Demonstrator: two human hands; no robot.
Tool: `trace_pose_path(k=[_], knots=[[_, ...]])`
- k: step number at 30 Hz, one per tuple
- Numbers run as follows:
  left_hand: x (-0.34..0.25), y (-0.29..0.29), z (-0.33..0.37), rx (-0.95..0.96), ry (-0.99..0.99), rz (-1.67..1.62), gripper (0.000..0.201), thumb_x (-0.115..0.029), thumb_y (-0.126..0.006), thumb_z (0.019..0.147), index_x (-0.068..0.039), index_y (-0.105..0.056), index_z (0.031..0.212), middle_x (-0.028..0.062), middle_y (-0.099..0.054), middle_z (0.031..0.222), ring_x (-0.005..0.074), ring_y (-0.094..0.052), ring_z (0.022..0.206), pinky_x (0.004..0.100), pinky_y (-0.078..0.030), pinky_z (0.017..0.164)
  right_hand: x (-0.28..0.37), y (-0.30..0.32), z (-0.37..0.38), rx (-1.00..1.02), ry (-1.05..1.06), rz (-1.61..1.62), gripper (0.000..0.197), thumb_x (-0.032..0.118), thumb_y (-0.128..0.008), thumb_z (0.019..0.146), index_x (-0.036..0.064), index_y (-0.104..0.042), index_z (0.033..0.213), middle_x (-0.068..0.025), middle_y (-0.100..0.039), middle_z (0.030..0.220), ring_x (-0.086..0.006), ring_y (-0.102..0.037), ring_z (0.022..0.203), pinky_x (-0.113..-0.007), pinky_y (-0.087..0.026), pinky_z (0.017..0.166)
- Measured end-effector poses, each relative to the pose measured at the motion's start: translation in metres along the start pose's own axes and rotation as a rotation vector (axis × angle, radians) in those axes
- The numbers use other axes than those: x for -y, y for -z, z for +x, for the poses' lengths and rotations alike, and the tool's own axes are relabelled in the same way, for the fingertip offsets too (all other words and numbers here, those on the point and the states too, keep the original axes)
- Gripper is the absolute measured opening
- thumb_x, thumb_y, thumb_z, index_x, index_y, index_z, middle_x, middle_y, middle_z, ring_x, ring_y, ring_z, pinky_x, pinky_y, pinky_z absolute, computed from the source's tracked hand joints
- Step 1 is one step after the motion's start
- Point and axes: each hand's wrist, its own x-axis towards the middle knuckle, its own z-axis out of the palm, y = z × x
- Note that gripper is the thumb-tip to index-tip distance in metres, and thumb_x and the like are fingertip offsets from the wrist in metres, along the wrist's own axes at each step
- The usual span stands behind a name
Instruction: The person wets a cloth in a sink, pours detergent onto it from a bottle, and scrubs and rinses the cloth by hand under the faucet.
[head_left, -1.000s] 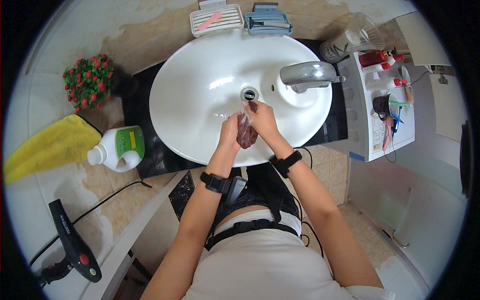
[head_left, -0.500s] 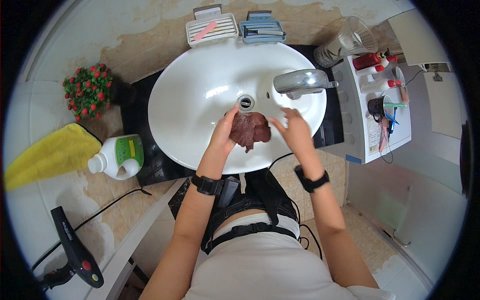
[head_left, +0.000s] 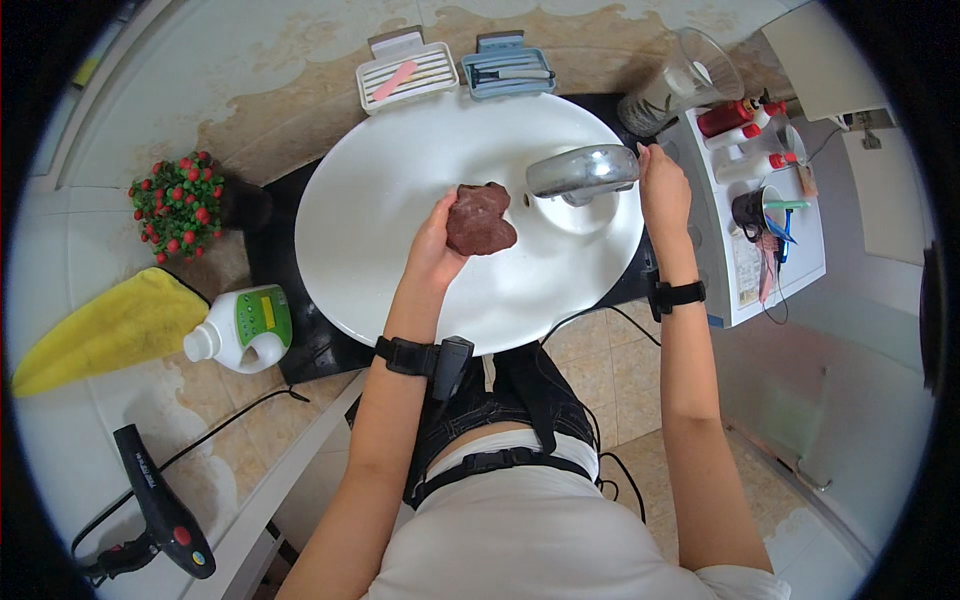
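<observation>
My left hand (head_left: pixel 436 240) holds a crumpled dark brown cloth (head_left: pixel 480 217) over the middle of a white oval basin (head_left: pixel 380 190). Off to the right, my right hand (head_left: pixel 664 192) rests at the end of the chrome tap (head_left: pixel 582 172), fingers on its handle. Both wrists wear black bands. The drain is hidden behind the cloth.
Behind the basin stand a white soap dish (head_left: pixel 404 76) with a pink bar and a blue tray (head_left: pixel 506 72). Left on the counter: a red-flowered plant (head_left: pixel 180 205), white-and-green bottle (head_left: pixel 243 330), yellow cloth (head_left: pixel 105 332), black hair dryer (head_left: pixel 158 510). A white shelf (head_left: pixel 760 200) with bottles stands right.
My right hand has let go of the brown cloth and moved right to the tap. My left hand has kept the cloth and lifted it a little farther over the basin.
</observation>
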Motion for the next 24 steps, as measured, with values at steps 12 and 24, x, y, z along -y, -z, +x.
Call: trace_pose_path(k=[12, 24], knots=[[0.017, -0.013, 0.003, -0.039, 0.036, -0.024, 0.032, -0.029, -0.042, 0.087, -0.004, -0.049, 0.106, 0.0082, -0.052, 0.11, 0.0215, -0.05, 0.101, 0.0372, -0.039, 0.089, -0.005, 0.002, 0.001, 0.043, -0.006, 0.116, 0.03, 0.028, -0.038, 0.09, 0.003, -0.052, 0.08, -0.019, -0.057, 0.072, -0.0384, -0.054, 0.068, -0.043, -0.043, 0.057], [-0.011, -0.011, -0.039, 0.069, 0.085, 0.029, 0.057, -0.046, -0.041, 0.086, 0.002, -0.042, 0.117, 0.0132, -0.049, 0.116, 0.0227, -0.049, 0.105, 0.0368, -0.04, 0.09, 0.063, 0.045, -0.123, 0.319, -0.314, 0.59, 0.019, 0.02, -0.049, 0.085, 0.0019, -0.055, 0.088, -0.0132, -0.056, 0.062, -0.0206, -0.057, 0.054, -0.032, -0.045, 0.053]])
